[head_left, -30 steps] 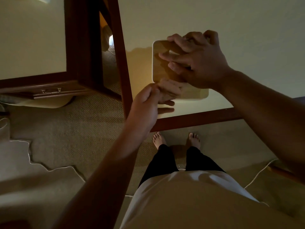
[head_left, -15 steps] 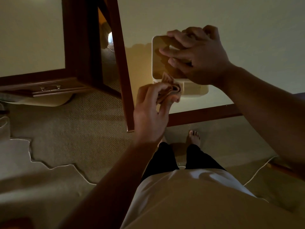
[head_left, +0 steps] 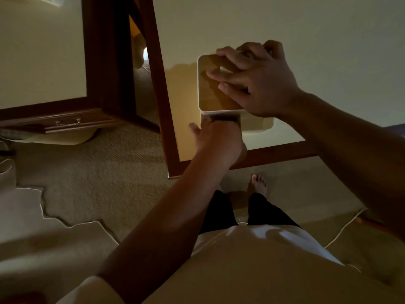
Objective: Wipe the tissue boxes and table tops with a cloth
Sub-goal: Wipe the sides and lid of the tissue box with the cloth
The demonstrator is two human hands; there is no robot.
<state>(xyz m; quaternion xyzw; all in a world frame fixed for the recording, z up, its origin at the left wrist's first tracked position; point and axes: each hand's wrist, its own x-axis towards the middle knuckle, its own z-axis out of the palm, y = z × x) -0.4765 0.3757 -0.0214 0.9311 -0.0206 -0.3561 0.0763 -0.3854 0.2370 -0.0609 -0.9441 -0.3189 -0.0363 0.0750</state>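
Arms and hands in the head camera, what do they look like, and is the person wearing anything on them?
The left hand and right hand are bare: no gloves, and no ring or watch shows in the dim light. Both forearms are bare too. The left arm ends in a pale short sleeve near the elbow. The right arm leaves the picture before any sleeve appears.

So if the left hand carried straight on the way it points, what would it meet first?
The near side wall of the tissue box, just under its lid. The left hand looks right up against it, though contact is unclear in the dim light.
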